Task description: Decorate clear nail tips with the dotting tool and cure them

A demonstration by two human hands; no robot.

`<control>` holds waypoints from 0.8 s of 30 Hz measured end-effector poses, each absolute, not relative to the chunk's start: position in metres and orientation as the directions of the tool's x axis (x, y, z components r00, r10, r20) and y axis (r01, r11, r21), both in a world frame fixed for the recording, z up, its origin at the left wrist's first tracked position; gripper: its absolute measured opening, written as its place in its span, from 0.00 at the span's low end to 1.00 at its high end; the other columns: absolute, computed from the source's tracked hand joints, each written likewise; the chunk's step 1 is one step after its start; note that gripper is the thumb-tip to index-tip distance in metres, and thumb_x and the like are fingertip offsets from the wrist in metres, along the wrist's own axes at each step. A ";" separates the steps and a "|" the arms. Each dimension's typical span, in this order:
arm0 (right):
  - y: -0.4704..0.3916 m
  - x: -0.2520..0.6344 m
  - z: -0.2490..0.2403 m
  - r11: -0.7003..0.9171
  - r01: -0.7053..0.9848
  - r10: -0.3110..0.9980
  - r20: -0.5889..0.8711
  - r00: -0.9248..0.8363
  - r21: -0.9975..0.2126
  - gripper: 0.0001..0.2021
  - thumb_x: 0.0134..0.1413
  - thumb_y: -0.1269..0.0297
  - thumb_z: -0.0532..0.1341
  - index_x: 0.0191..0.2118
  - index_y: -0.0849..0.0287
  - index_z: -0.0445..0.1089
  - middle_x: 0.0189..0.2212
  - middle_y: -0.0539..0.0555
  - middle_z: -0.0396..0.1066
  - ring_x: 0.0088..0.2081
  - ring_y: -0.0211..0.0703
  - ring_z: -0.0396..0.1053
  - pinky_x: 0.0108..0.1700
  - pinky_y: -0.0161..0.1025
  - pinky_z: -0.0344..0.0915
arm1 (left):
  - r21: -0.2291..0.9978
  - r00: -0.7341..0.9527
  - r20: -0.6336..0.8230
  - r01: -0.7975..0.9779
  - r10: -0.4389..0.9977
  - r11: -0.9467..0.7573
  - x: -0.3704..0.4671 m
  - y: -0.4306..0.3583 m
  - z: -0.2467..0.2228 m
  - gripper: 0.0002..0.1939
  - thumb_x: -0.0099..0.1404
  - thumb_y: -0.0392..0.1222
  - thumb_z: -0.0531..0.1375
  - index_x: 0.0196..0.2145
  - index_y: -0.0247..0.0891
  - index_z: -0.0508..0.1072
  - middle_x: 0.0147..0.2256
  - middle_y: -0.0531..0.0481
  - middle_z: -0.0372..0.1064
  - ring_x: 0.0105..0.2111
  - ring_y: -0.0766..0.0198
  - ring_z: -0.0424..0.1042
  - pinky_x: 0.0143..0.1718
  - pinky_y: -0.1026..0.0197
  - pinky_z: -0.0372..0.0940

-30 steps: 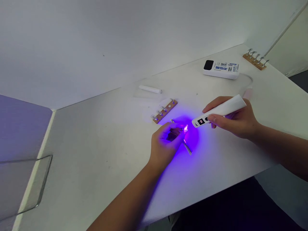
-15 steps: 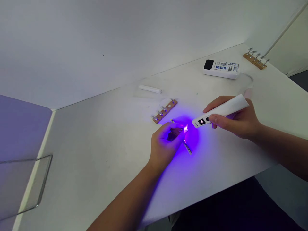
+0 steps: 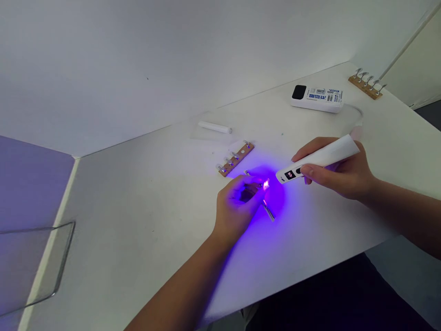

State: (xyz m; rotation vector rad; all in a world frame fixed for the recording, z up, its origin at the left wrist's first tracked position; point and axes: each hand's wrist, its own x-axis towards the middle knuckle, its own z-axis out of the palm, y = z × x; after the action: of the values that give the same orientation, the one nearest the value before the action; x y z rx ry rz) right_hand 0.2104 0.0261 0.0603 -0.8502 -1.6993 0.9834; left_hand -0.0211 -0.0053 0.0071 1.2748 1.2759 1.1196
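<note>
My right hand [image 3: 344,172] is wrapped round a white handheld UV lamp [image 3: 320,157], thumb beside its button, a small red number lit on its display. Violet light from its tip falls on my left hand [image 3: 237,200]. The left fingers are closed in a pinch on a small piece [image 3: 266,185] that glows pink-white; glare hides its exact kind. Below those fingertips a slim metal rod [image 3: 269,212] slants down toward the table, partly hidden by the hand. A gap separates lamp and glowing piece.
Just behind my left hand lies a wooden strip [image 3: 237,160] with several clear-tipped pegs; a similar strip [image 3: 365,87] is at the far right. A white cylinder [image 3: 215,127], a white device [image 3: 317,99] with printed labels and a wire frame [image 3: 64,264] also lie around.
The lamp and my right hand have shifted very slightly to the right, and the number on the display looks different. My left hand stays in place.
</note>
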 end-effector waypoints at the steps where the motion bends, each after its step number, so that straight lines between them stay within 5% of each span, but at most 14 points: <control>1: 0.026 0.210 0.060 0.435 0.098 0.872 0.392 -0.294 -0.895 0.04 0.56 0.72 0.70 0.37 0.56 0.81 0.24 0.48 0.76 0.23 0.36 0.71 0.23 0.37 0.64 | 0.994 0.028 -0.029 0.104 0.999 0.026 -0.021 -0.005 0.007 0.08 0.55 0.35 0.72 0.35 0.37 0.82 0.32 0.51 0.80 0.28 0.65 0.74 0.30 0.61 0.71; 24: 0.027 0.209 0.061 0.448 0.101 0.866 0.404 -0.294 -0.888 0.04 0.56 0.73 0.70 0.36 0.57 0.81 0.22 0.47 0.75 0.22 0.35 0.70 0.22 0.35 0.63 | 0.993 0.027 -0.013 0.117 1.000 0.010 -0.020 -0.005 0.008 0.07 0.55 0.35 0.71 0.34 0.37 0.82 0.29 0.52 0.77 0.27 0.66 0.72 0.29 0.63 0.69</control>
State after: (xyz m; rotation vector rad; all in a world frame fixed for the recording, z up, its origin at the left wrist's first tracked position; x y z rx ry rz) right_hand 0.2094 0.0266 0.0609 -0.8409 -1.7058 0.9645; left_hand -0.0199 -0.0049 0.0083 1.2992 1.2798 1.1227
